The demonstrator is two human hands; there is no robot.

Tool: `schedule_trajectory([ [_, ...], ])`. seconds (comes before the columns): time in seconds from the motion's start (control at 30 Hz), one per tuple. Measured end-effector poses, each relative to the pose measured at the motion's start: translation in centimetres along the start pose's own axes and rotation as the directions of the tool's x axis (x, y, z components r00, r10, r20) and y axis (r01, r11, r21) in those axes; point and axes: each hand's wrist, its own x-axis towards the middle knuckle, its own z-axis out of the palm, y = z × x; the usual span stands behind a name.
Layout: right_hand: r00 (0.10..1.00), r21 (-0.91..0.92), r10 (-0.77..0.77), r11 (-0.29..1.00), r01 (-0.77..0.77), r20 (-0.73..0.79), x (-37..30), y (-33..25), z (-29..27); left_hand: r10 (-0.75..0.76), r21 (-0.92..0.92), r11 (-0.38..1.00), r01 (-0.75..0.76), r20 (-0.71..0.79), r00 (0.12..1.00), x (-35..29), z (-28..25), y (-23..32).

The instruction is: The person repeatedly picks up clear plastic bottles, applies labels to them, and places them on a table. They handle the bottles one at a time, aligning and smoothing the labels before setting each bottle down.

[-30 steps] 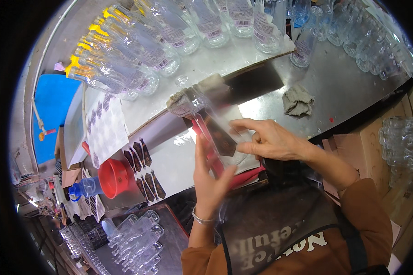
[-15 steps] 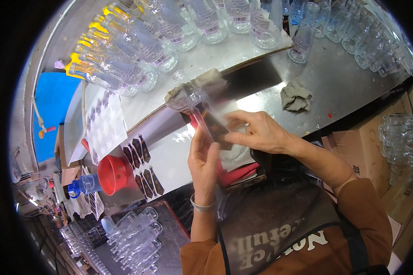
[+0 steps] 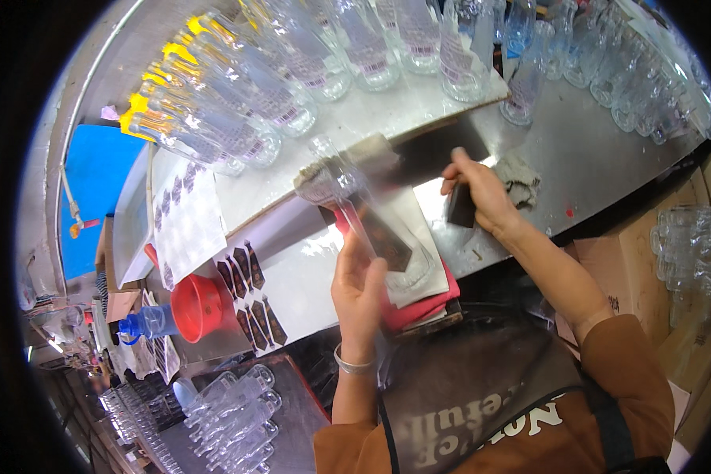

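Clasping clear bottle (image 3: 384,237) in left hand (image 3: 359,286); clutching dark block (image 3: 460,208) in right hand (image 3: 488,199), just right of bottle.

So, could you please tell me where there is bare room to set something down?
Mainly the bare metal right of the grey cloth, below the right-hand bottles; a smaller patch between the tie-shaped labels and left hand. The upper board is crowded with bottles.

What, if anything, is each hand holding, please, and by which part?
The left hand cups a clear glass bottle at its left side, grip unclear; the right hand holds a dark rectangular piece, gripped part hidden.
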Motion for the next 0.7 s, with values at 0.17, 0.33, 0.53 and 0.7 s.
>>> schedule_trajectory([
  [0.17,0.907,-0.301,-0.248,0.885,0.355,0.340,-1.2,-4.1,3.8,-0.014,0.038,0.999,0.015,-0.037,0.999,-0.5,-0.8,-0.3],
  [0.33,0.444,-0.414,-0.596,0.197,0.889,0.669,1.1,-8.2,9.4,-0.008,0.094,0.996,0.011,-0.034,0.999,-0.5,-0.4,-0.2],
  [0.53,0.311,-0.325,-0.537,0.071,0.943,0.784,1.5,-9.4,10.8,-0.005,0.072,0.997,0.007,-0.027,1.000,-0.6,0.5,1.1],
  [0.7,0.193,-0.199,-0.346,0.018,0.980,0.918,-3.9,-8.3,8.7,-0.070,0.011,0.997,0.071,-0.077,0.995,-0.4,-1.2,0.6],
])
